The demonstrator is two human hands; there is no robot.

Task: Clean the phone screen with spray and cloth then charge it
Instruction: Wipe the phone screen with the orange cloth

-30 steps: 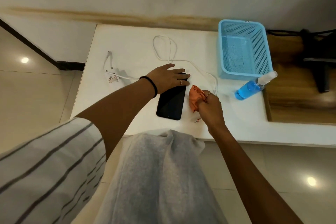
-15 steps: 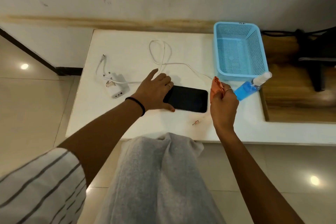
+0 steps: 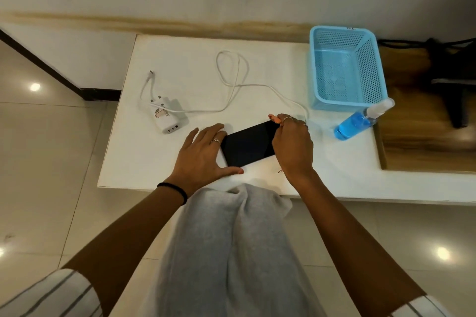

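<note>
- On the white tabletop (image 3: 180, 64), near its front edge, the flat black rectangular phone (image 3: 248, 143) is lying face up and slightly askew, between the person's two hands.
- The left hand (image 3: 203, 156) is resting flat against the phone's left end, fingers straight and spread, thumb lying along its near corner, steadying it rather than gripping it.
- The right hand (image 3: 292, 141) is curling its fingers around a bunched orange cloth (image 3: 273, 118), only a small tip of which is showing, and is pressing down at the phone's right end.
- Judging by this, the wiping stage is under way; whether spray is on the glass cannot be told.
- The clear bottle of blue spray liquid (image 3: 356, 123) is lying on its side just beside the light-blue perforated plastic basket (image 3: 346, 69).
- Charging is looking undone: the white plug-in charger block (image 3: 167, 117) and its looping white cable (image 3: 231, 80) are lying loose on the table, with nothing plugged in.
- The screen is looking dark, switched off, free of obvious smears.
</note>
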